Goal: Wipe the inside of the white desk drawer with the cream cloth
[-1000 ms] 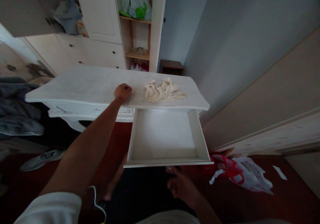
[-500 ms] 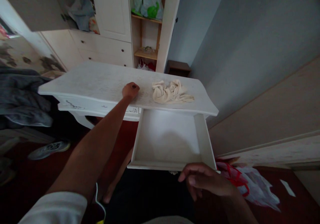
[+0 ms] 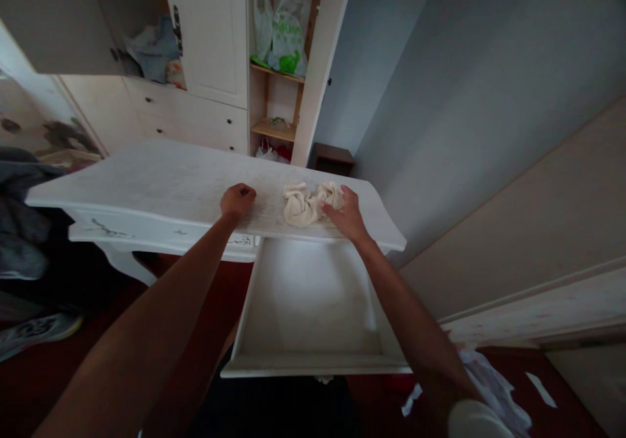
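Note:
A crumpled cream cloth (image 3: pixel 304 204) lies on the top of a white desk (image 3: pixel 161 180), near its right end. My right hand (image 3: pixel 345 214) rests on the cloth's right side, fingers curled into the fabric. My left hand (image 3: pixel 237 199) is a closed fist pressed on the desk top, a short way left of the cloth. Below the desk's right end a white drawer (image 3: pixel 313 307) stands pulled out, its inside bare.
A white wardrobe (image 3: pixel 210 40) stands behind the desk, with plastic bags (image 3: pixel 278 34) on its open shelves. Dark clothes (image 3: pixel 19 216) are piled at the left. A shoe (image 3: pixel 34 330) and a white and red plastic bag (image 3: pixel 493 392) lie on the red floor. A grey wall is at the right.
My right hand has risen from below the drawer's front edge up to the cloth on the desk top. The left fist has stayed in place.

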`<state>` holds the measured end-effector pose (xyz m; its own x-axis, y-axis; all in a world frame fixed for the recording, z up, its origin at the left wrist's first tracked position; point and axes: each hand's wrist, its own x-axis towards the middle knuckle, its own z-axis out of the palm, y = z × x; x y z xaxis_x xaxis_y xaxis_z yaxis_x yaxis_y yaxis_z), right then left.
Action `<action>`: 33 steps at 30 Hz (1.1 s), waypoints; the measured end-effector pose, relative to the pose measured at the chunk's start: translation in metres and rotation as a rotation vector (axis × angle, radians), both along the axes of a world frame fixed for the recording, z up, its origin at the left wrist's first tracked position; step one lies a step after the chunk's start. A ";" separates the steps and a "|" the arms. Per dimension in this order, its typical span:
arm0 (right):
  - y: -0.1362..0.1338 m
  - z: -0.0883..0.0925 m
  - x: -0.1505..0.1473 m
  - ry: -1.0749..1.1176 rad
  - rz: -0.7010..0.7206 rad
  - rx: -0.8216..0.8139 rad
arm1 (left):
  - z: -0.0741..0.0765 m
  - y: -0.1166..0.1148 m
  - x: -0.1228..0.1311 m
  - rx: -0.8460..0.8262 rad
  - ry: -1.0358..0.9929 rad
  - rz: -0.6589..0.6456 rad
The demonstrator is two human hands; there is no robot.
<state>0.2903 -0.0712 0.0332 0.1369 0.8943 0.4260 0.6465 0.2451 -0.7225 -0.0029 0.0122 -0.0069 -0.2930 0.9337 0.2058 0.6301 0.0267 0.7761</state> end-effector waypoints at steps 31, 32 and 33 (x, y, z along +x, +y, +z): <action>-0.089 -0.020 -0.024 -0.492 0.082 -0.092 | 0.004 0.000 0.000 0.067 -0.138 0.099; -0.106 -0.025 -0.020 -0.512 0.102 -0.106 | 0.005 -0.001 0.001 0.065 -0.131 0.104; -0.121 -0.030 -0.017 -0.527 0.113 -0.134 | 0.005 -0.001 0.001 0.065 -0.125 0.107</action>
<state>0.2737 -0.1920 0.0031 -0.1639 0.9422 0.2922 0.9037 0.2621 -0.3385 -0.0018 0.0107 -0.0018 -0.4172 0.8816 0.2206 0.5252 0.0358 0.8502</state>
